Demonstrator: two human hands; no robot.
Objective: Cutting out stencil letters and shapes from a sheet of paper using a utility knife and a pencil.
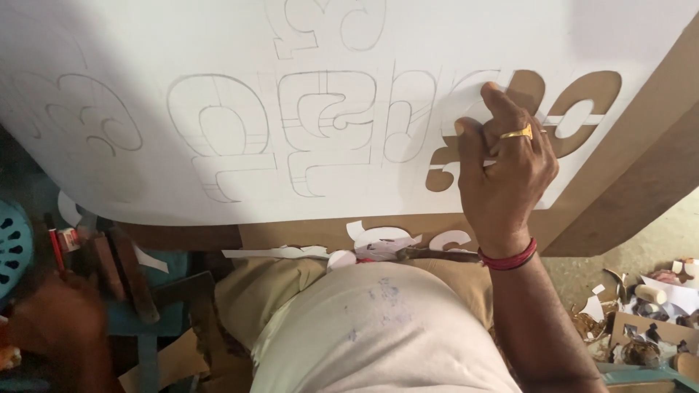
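A large white sheet (218, 44) with pencilled outline shapes lies on a brown board (641, 167). At its right end several shapes are cut out (590, 94), so the brown shows through. My right hand (506, 164), with a gold ring and a red thread band at the wrist, rests on the sheet at those cut-outs, index finger stretched out and the other fingers curled. Its palm side is hidden. My left hand (54, 320) is a dark blur at the lower left, low beside some tools (120, 273) on a teal stand.
White paper offcuts (378, 240) lie along the board's near edge above my lap. A teal perforated stool (11, 244) stands at the far left. Scraps and small objects litter the floor (648, 313) at the lower right.
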